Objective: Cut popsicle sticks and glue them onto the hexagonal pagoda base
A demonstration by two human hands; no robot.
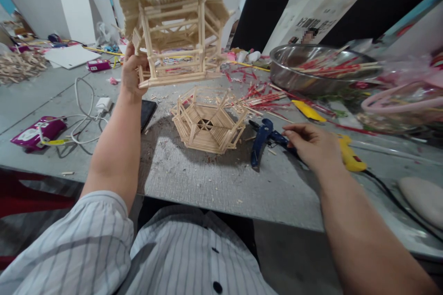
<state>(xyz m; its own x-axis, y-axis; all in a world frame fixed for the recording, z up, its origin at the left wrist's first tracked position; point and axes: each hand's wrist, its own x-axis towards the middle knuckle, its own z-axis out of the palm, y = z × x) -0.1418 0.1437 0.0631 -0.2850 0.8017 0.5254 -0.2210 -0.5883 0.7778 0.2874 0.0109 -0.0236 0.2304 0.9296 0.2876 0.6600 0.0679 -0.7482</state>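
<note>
On a grey table (207, 184) sits a bowl-shaped frame of pale sticks (207, 140), the landmark here. Above and behind it, the left hand (134, 71) grips a tiered stick model (173, 76) by its lower left corner, off the table. Right of the frame lies a blue-handled tool (258, 147), between it and the right hand (316, 145), whose fingers are curled; whether they pinch anything is unclear. Farther right is a yellow glue gun (351, 156); left, a phone (148, 114). Behind right, a steel basin (289, 77) contains red and pale sticks (332, 68).
</note>
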